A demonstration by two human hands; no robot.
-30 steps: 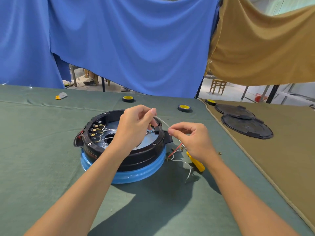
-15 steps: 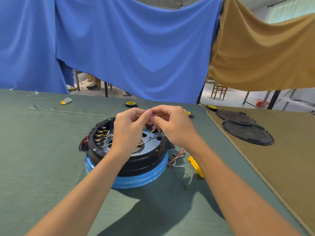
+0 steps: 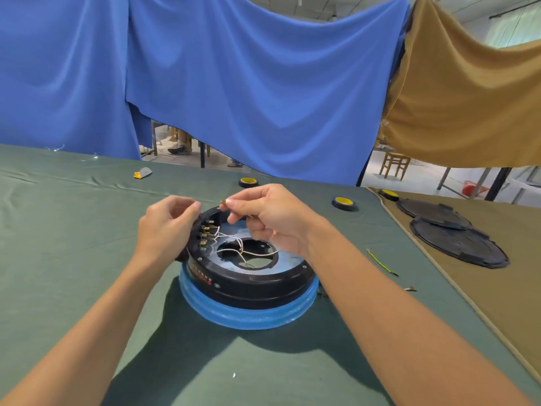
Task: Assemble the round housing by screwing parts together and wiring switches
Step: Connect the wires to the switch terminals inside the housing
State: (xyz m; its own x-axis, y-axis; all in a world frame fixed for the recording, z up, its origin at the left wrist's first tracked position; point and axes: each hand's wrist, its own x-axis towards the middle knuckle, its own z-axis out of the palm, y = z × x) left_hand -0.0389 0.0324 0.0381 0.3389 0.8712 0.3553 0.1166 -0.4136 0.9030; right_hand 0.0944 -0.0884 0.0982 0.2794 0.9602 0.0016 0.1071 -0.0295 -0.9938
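The round housing (image 3: 257,284) is seated on a blue ring (image 3: 248,313) on the desk (image 3: 73,244), w/ white wires (image 3: 234,238) looped inside it next to switch terminals (image 3: 206,232) at its left inner wall. A small brass terminal (image 3: 223,202) is pinched btwn thumb & forefinger of the R grip (image 3: 269,221) above the housing's far rim. The L grip (image 3: 168,227) is curled against the housing's left rim, but whether anything is grasped can't be told. A green wire (image 3: 380,262) and black covers (image 3: 456,244) are seen to the housing's right.
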